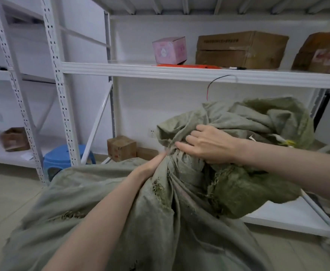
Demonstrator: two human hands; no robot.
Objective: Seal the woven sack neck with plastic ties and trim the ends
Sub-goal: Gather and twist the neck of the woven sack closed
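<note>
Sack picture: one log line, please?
sack neck: bunched, untied | left hand: grips neck | right hand: grips bunched top | ties: none visible

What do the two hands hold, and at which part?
Both hold the sack: the left hand grips its gathered neck, the right hand the bunched cloth just above.

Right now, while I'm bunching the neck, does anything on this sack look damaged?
Yes. The woven sack is torn: a frayed hole sits just below the gathered neck near the left hand, and another ragged slit lies lower on the left. The mouth edge under the right hand is frayed too. No tie visible.
</note>
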